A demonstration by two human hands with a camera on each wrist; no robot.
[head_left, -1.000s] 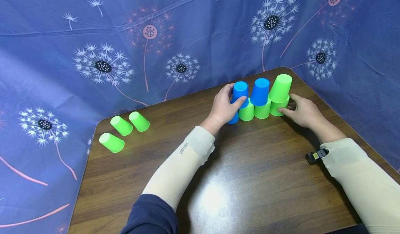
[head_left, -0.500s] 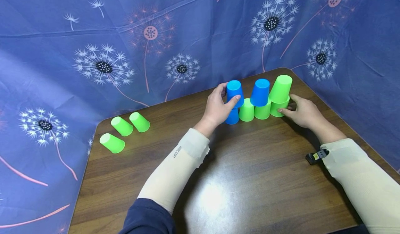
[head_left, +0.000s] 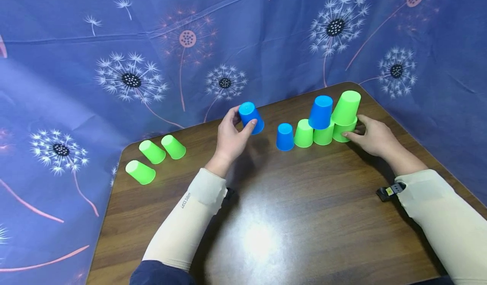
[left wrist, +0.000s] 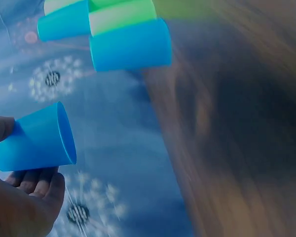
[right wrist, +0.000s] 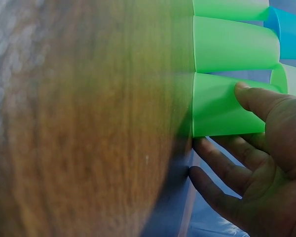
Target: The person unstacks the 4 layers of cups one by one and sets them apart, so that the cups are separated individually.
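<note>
At twelve o'clock over the bench [head_left: 323,200], my left hand [head_left: 230,140] grips a raised blue cup [head_left: 249,112], a standing blue cup [head_left: 285,137] at its four o'clock; my right hand [head_left: 374,138] pinches a green cup [right wrist: 217,108].

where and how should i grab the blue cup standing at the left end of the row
I'd grip the blue cup round mid-wall, pinching its near and far faces, coming from the left. It stands upside down, narrowing upward, with its left side free and nothing on top, while a green cup sits close on its right.
</note>
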